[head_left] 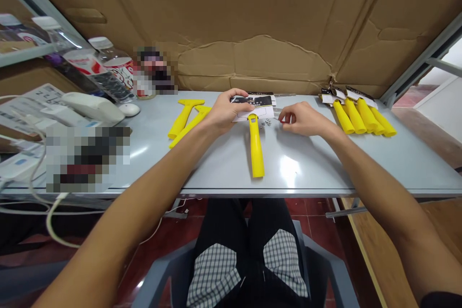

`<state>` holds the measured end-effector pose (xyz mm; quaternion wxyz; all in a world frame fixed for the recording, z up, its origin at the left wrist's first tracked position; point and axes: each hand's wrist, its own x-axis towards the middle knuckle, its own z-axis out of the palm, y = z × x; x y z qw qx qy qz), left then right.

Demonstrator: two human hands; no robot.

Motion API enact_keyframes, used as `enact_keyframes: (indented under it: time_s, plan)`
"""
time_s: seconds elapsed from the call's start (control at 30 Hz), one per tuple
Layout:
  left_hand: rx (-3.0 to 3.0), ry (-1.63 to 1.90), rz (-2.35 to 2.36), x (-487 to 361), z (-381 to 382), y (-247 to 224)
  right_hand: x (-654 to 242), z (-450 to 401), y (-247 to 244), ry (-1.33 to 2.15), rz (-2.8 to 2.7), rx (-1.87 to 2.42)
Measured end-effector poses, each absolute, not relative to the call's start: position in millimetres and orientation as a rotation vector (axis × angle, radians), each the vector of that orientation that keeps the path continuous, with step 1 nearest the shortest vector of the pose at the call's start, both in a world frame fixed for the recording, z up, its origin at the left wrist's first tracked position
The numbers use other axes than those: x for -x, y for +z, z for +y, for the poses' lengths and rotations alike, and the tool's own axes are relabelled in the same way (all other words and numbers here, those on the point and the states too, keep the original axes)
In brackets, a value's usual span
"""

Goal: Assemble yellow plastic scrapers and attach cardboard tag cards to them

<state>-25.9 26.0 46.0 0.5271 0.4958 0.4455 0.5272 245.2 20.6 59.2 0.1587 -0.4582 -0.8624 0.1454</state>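
Observation:
My left hand point(231, 109) grips a yellow scraper point(256, 151) by the black-and-white card point(265, 102) at its head, thumb lying over the card. The scraper's handle points toward me over the table. My right hand point(301, 118) is just right of the card, its thumb and fingers pinched together; whatever is between them is too small to make out. Several small metal screws point(267, 122) lie between the hands. Behind the fingers are more cards and thin metal strips, partly hidden. Two bare yellow scraper handles point(185, 118) rest left of my left hand.
Several yellow scrapers point(364, 114) with cards lie in a row at the right. Bottles point(117, 65), a white mouse point(129, 109) and white cables point(38, 173) crowd the left side. A cardboard wall point(260, 24) closes off the back of the table point(317, 168).

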Motion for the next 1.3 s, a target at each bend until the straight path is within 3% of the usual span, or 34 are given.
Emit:
enact_keyframes:
  time_s: [0.3, 0.53, 0.7, 0.97, 1.17, 1.3]
  plan:
    - [-1.126, 1.266, 1.111, 17, 32, 34, -283, 53, 45, 0.129, -2.349, 1.803]
    - [-1.153, 1.269, 1.079, 11, 29, 29, -264, 32, 58, -0.016, -2.214, 1.675]
    - [-1.241, 1.184, 1.030, 15, 30, 22, -227, 1, 61, 0.357, -2.121, 1.355]
    - [-1.818, 0.906, 1.014, 23, 30, 19, -233, 14, 50, 0.783, -2.191, 1.469]
    - [-2.207, 0.769, 1.047, 24, 31, 17, -235, 15, 55, 0.742, -2.352, 1.556]
    - [-2.347, 0.887, 1.162, 21, 33, 7, -231, 18, 45, 0.535, -2.350, 1.584]
